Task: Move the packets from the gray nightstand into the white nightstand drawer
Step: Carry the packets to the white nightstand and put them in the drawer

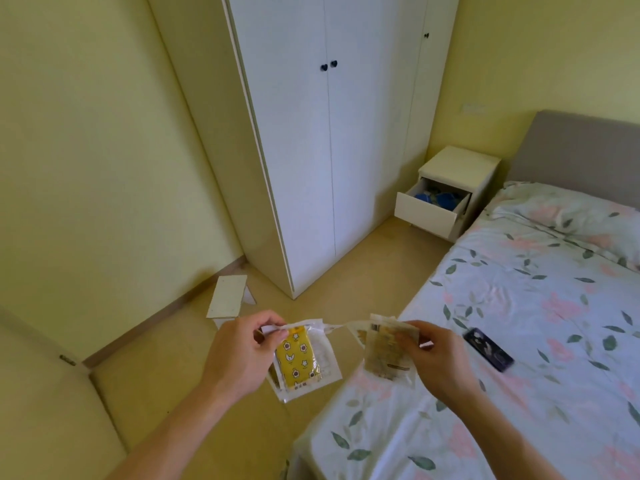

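Note:
My left hand (242, 355) pinches the top edge of a clear packet with a yellow patterned item inside (300, 358). A brownish clear packet (388, 351) hangs from my right hand (436, 362), gripped near its top. Both packets are held in front of me above the floor, by the foot of the bed. Far across the room stands the white nightstand (460, 164), its drawer (427, 211) pulled open with blue things inside. The gray nightstand is out of view.
A tall white wardrobe (329, 133) stands left of the nightstand. The bed with a floral sheet (519, 323) fills the right side, with a dark flat object (488, 348) lying on it. A small pale stool (227, 299) sits by the wall. Bare floor runs between bed and wardrobe.

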The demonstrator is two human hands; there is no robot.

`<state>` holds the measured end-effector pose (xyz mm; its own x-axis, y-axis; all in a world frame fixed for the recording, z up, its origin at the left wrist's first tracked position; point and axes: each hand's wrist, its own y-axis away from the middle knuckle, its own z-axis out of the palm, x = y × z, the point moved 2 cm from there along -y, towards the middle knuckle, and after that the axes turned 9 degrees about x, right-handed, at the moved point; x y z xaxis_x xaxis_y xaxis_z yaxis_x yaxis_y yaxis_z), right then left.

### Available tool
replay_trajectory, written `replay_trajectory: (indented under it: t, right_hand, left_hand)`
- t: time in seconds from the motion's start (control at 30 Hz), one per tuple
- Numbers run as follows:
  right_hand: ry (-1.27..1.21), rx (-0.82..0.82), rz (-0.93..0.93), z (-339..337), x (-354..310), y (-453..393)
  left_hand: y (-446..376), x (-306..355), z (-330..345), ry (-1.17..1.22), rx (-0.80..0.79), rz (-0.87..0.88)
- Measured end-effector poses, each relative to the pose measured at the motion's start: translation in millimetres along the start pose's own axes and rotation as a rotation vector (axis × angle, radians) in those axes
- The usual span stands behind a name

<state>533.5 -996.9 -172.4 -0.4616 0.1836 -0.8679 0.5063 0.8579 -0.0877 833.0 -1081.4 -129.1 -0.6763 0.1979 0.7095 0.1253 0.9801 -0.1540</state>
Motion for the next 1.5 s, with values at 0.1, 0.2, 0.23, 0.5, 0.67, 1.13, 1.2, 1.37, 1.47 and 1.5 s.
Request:
replay_trajectory:
  t: [0.1,0.2,0.23,0.5,0.67,1.13,1.2,1.37,1.47,1.5]
  right_hand:
    - [0.006,-0.021,-0.017,40,-29,-42]
    - [0.006,-0.030,-0.032,75,-55,-79]
    - [0.011,-0.030,-0.040,86,-62,-90]
    - [0.046,0.049,0.004,191,-106,-162]
    - [0.038,0.143,0.056,254,-132,-195]
    - [0.070,0.456,0.274,225,-112,-284]
    - [0.071,0.481,0.315,215,-99,-310]
    - [0.080,0.528,0.346,190,-67,-388]
    - [0.085,0.517,0.369,170,-49,-433]
    - [0.079,0.516,0.373,162,-44,-448]
  left_hand:
    - [-51,-23,-20,0.005,0.046,0.004]
    - [-96,-50,-32,0.008,0.045,0.004]
    - [-112,-58,-35,0.006,0.044,0.004]
    - [-251,-137,-55,0.049,-0.004,0.010]
    - [-332,-176,-69,0.021,-0.071,0.083]
    - [-504,-103,50,0.144,-0.376,0.295]
    - [-529,-87,79,0.137,-0.401,0.327]
    - [-593,-39,145,0.105,-0.461,0.382]
    - [-632,-9,182,0.107,-0.462,0.385]
    - [-643,1,193,0.111,-0.463,0.386]
